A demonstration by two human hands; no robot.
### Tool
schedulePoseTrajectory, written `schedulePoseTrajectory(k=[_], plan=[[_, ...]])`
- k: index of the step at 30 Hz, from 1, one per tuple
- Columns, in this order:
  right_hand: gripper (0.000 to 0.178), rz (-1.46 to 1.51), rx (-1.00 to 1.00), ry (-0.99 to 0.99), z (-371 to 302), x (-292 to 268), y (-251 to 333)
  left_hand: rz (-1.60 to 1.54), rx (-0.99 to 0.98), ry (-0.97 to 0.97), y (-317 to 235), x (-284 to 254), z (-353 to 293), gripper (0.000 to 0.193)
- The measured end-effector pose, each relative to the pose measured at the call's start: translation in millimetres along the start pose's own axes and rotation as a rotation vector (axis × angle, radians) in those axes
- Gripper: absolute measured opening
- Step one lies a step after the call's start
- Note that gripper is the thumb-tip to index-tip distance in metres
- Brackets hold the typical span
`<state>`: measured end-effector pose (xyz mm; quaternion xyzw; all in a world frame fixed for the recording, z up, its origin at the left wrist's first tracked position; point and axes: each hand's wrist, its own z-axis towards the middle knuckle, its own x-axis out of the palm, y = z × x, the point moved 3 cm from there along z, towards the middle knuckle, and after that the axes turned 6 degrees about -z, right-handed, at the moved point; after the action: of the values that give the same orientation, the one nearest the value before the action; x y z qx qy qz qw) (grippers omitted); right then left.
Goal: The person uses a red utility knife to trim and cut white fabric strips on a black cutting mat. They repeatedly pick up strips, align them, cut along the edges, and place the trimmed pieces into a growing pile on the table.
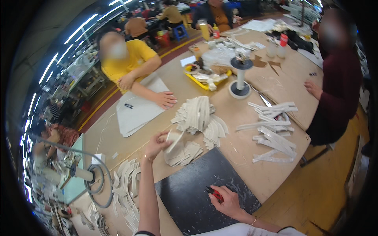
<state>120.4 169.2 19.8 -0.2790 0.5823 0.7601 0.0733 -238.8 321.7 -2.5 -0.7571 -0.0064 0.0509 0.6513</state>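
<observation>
Over the near edge of a heap of cream fabric strips (197, 114), my left hand (156, 144) is closed on one cream fabric strip (175, 142), slightly blurred. More cream pieces (189, 153) lie fanned out just below it, beside a black cutting mat (197, 173). Above that mat, my right hand (228, 202) grips small red-handled thread snips (215, 194), whose dark tips point up and left. Fingers hide part of the handles.
Loose cream strips (128, 185) lie left of my forearm, and white strips (275, 143) to the right. Beyond stand a thread spool stand (241, 78) and a yellow tray (202, 85). A person in yellow (134, 59) and one in maroon (342, 74) are at the table.
</observation>
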Motion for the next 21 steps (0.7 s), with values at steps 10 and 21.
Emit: schedulePoseTrajectory(k=[10, 21], plan=[[0.041, 0.091, 0.059, 0.028, -3, -11, -13, 0.857, 0.357, -0.423, -13, 54, -52, 0.056], [0.074, -0.829, 0.345, 0.022, 61, -229, -102, 0.774, 0.510, 0.216, -66, 214, -57, 0.039]])
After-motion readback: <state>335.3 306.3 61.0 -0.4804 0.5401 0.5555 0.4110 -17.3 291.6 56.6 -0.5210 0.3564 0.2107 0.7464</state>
